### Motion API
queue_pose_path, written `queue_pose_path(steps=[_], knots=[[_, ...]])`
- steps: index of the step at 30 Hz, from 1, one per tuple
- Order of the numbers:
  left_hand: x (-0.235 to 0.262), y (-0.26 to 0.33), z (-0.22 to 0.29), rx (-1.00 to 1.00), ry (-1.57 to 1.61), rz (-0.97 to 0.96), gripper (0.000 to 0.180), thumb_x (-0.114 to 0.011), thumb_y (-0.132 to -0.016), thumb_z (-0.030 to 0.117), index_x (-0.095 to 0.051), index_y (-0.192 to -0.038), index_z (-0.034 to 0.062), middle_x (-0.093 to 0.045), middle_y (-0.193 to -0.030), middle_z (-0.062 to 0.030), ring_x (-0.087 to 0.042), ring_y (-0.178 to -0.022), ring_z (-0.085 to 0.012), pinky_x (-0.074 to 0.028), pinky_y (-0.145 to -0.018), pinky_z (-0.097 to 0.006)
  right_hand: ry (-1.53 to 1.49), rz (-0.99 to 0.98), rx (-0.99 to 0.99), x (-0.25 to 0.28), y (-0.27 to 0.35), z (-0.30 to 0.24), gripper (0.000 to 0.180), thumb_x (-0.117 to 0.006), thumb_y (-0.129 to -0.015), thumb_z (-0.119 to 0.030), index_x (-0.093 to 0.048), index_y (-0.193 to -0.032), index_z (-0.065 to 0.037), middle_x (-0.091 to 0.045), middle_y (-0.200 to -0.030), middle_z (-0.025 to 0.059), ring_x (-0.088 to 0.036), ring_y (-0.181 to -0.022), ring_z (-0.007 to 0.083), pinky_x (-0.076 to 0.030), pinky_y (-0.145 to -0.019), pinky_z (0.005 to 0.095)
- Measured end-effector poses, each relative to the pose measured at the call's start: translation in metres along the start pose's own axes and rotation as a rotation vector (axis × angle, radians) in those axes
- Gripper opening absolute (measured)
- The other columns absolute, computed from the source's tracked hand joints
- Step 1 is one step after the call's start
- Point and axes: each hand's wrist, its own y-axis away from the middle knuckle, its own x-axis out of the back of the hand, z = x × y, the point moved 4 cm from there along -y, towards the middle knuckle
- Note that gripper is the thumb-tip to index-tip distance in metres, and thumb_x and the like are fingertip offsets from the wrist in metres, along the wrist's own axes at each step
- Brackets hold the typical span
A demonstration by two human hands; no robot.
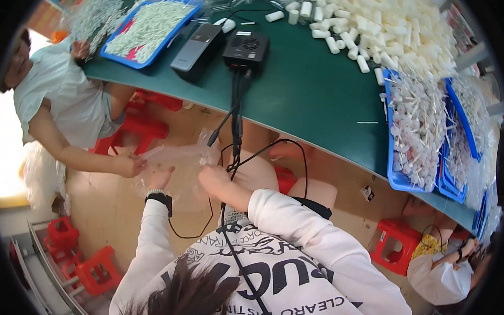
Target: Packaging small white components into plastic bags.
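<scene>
A clear plastic bag (pixel 181 156) hangs in front of the table's near edge, between my hands and a co-worker's hand. My right hand (pixel 213 179) is closed on the right side of the bag. My left hand (pixel 161 179), with a dark band at the wrist, is at the bag's lower left. Its thumb stands apart from its fingers, and the film partly blurs them. At the bag's left edge, the co-worker's hand (pixel 128 165) touches the film.
Black cables (pixel 236 123) run from a black box (pixel 246 49) on the green table (pixel 309 98) down past my right hand. Blue trays (pixel 393 168) of small plastic parts and a heap of white cylinders (pixel 373 28) occupy the right. Red stools (pixel 98 271) stand on the floor.
</scene>
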Motion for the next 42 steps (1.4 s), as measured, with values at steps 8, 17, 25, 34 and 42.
queue_pose_path(steps=[8, 17, 25, 34, 42], knots=[[-0.06, 0.079, 0.028, -0.36, 0.735, -1.126, 0.05, -0.059, -0.087, 0.032, -0.05, -0.124, 0.0004, -0.059, -0.114, -0.009, -0.05, -0.112, -0.0162, -0.035, -0.098, -0.029, 0.036, -0.063, -0.013, 0.007, 0.0, 0.007, 0.018, -0.063, -0.073, -0.016, -0.071, -0.084, -0.005, -0.065, -0.09, 0.0144, -0.064, -0.089, 0.0283, -0.053, -0.074, 0.0354], [-0.087, 0.078, 0.02, -0.193, 0.808, -0.75, 0.029, -0.033, -0.09, 0.003, -0.053, -0.111, -0.0015, -0.065, -0.093, -0.0142, -0.066, -0.075, -0.0225, -0.055, -0.062, -0.031, 0.097, -0.001, 0.172, 0.02, 0.022, 0.007, 0.017, -0.06, -0.069, -0.013, -0.068, -0.078, 0.0, -0.061, -0.091, 0.0159, -0.063, -0.086, 0.0323, -0.049, -0.079, 0.0411], [-0.046, 0.081, 0.02, -0.079, 0.692, -0.521, 0.027, -0.036, -0.092, 0.008, -0.057, -0.106, 0.0019, -0.066, -0.083, -0.0123, -0.064, -0.063, -0.0186, -0.052, -0.056, -0.03, -0.07, 0.068, 0.319, 0.055, 0.074, -0.008, 0.014, -0.058, -0.075, -0.013, -0.067, -0.084, -0.006, -0.06, -0.09, 0.0109, -0.062, -0.082, 0.0277, -0.048, -0.076, 0.0394], [0.024, 0.073, -0.016, -0.391, 0.176, 0.3, 0.029, -0.043, -0.079, 0.0, -0.06, -0.103, 0.0021, -0.066, -0.074, -0.0108, -0.065, -0.064, -0.0224, -0.052, -0.055, -0.034, -0.53, 0.181, 0.224, 0.094, 0.101, 0.012, 0.015, -0.06, -0.079, -0.014, -0.065, -0.09, -0.006, -0.062, -0.086, 0.0082, -0.062, -0.078, 0.0229, -0.049, -0.067, 0.0341], [0.123, 0.109, -0.033, -0.125, 0.14, 0.753, 0.03, -0.047, -0.08, 0.005, -0.062, -0.103, 0.0168, -0.065, -0.072, -0.01, -0.063, -0.069, -0.0306, -0.047, -0.061, -0.042, -0.602, 0.136, 0.216, 0.112, 0.071, -0.004, 0.027, -0.06, -0.078, -0.017, -0.062, -0.1, 0.0, -0.063, -0.093, 0.0147, -0.064, -0.079, 0.0251, -0.051, -0.07, 0.033]])
